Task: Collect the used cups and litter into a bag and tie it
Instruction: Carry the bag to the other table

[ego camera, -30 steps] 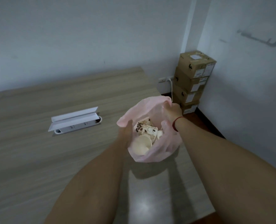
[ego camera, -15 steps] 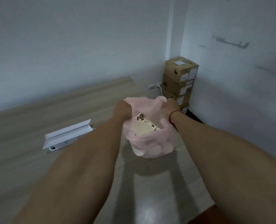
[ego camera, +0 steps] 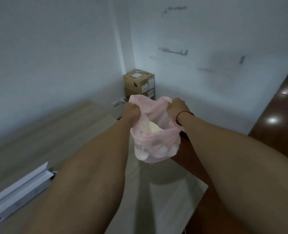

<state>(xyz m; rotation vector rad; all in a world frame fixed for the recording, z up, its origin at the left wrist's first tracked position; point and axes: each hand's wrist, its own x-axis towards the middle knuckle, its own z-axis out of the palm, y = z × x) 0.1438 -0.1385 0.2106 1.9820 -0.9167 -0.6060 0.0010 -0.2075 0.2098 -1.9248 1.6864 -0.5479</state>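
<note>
Pink bag (ego camera: 156, 142), cups (ego camera: 152, 129) inside, above desk (ego camera: 165, 208); left hand (ego camera: 131, 109), right hand (ego camera: 178, 107) gripping opposite flaps. Tying stage: next, cross and knot.

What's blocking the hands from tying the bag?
Nothing visible. The left hand and right hand each grip one handle of the pink bag; the cups sit lower inside, below the handles.
</note>
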